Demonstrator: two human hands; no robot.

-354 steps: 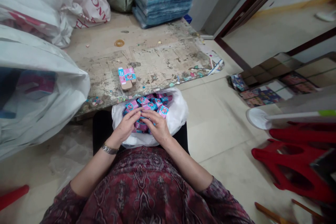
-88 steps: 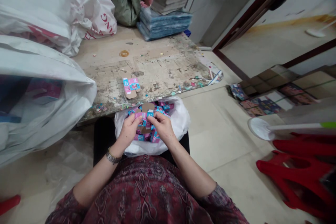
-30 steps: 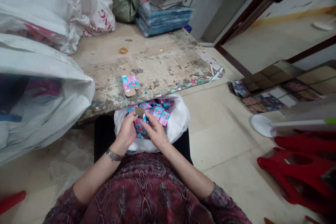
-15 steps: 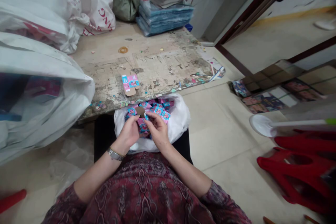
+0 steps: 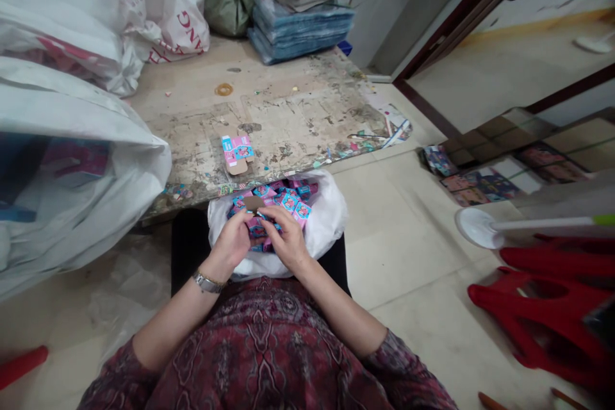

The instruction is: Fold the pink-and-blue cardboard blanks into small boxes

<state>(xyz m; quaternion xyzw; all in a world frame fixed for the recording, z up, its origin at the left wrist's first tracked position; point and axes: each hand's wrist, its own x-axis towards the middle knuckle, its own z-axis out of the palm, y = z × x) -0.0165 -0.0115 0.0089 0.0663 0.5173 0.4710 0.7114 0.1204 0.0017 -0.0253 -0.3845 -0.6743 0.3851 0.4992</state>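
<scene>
Between my two hands is a small pink and blue carton [image 5: 254, 204] with its brown inner flap showing. My left hand [image 5: 234, 238] grips its left side, fingers closed. At its right edge, my right hand [image 5: 284, 234] pinches with thumb and fingertips; part of the carton is hidden behind the fingers. Below them a white plastic bag [image 5: 328, 208] rests on my lap, filled with several small pink and blue boxes [image 5: 302, 211]. Another carton [image 5: 237, 152], unfolded with flaps out, lies on the table near its front edge.
The worn wooden table [image 5: 288, 115] carries a rubber band [image 5: 223, 89], a wrapped blue stack [image 5: 302, 29] and white sacks [image 5: 163, 6]. A large open sack [image 5: 86, 205] bulges at the left. Red stools [image 5: 542, 307] and packed cartons [image 5: 500, 186] are on the right.
My right hand has shifted slightly left and in over the carton. The carton's brown flap has tipped and now lies flatter and higher. The view has barely moved.
</scene>
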